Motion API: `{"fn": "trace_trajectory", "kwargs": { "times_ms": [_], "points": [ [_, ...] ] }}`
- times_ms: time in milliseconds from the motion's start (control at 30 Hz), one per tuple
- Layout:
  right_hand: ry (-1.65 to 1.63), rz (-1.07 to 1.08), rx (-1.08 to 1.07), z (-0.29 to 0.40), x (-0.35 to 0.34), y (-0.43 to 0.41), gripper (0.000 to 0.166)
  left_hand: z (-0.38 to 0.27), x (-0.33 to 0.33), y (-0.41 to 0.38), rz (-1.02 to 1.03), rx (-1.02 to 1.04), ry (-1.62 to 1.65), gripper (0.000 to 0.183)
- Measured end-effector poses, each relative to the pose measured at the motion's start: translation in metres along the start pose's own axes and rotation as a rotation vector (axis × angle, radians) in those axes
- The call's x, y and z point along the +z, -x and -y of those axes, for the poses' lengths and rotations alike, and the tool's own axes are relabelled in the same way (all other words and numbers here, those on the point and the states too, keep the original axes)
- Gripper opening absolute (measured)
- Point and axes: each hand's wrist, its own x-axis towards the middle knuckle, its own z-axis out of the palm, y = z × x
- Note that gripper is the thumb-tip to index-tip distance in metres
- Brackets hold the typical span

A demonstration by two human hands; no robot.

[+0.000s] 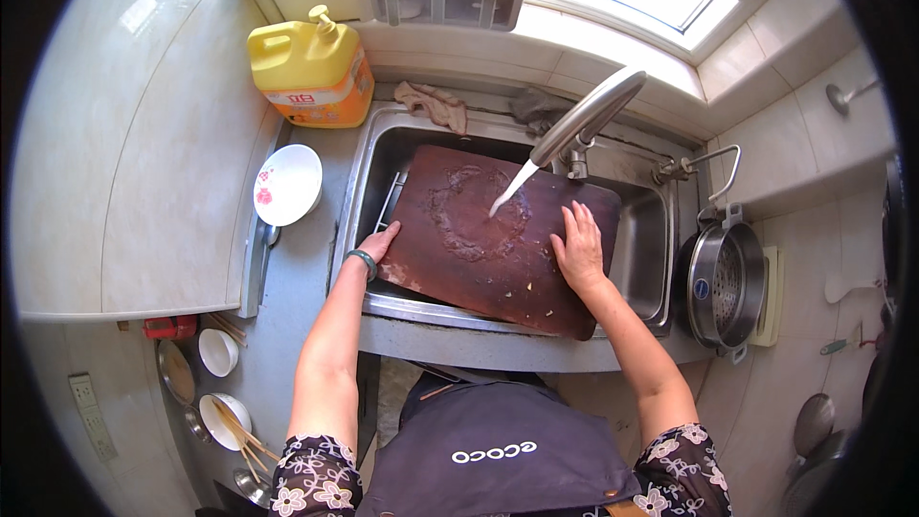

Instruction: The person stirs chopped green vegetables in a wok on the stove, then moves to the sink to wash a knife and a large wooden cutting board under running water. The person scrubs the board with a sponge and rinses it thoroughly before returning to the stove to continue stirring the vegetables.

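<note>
A large dark-red wooden cutting board (488, 287) lies tilted across the stainless steel sink (650, 251). Water runs from the curved metal faucet (589, 115) onto its upper middle and spreads in a ring. My left hand (379, 243), below which a green bangle sits on the wrist, grips the board's left edge with the thumb on top; its other fingers are mostly hidden. My right hand (579, 247) lies palm down on the board's right part, fingers extended. Small pale food scraps (530, 287) stick to the board near its lower right.
Left of the sink stand a white bowl (288, 185) and a yellow detergent jug (312, 75). Cloths (434, 106) lie on the sink's back ledge. A steamer pot (725, 286) is at the right. More bowls (218, 352) and chopsticks sit at lower left.
</note>
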Motion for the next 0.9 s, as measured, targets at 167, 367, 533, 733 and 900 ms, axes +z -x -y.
{"fn": "trace_trajectory", "kwargs": {
  "times_ms": [167,367,533,733,900],
  "points": [
    [0.123,0.052,-0.045,-0.001,0.014,-0.006,0.058,-0.005,0.007,0.003,0.002,0.045,-0.107,0.064],
    [0.237,0.073,0.016,0.021,0.068,-0.051,0.060,0.008,0.005,-0.019,-0.062,0.094,-0.123,0.063],
    [0.042,0.188,-0.144,0.090,0.092,-0.056,0.057,0.007,0.011,-0.017,-0.098,0.105,-0.153,0.063],
    [-0.074,0.181,-0.109,0.082,0.036,-0.041,0.048,0.005,0.014,-0.016,-0.056,0.123,-0.181,0.063],
    [-0.022,0.413,-0.260,0.120,0.032,-0.010,0.058,0.013,0.010,-0.028,-0.075,0.149,-0.197,0.063]
  ]
}}
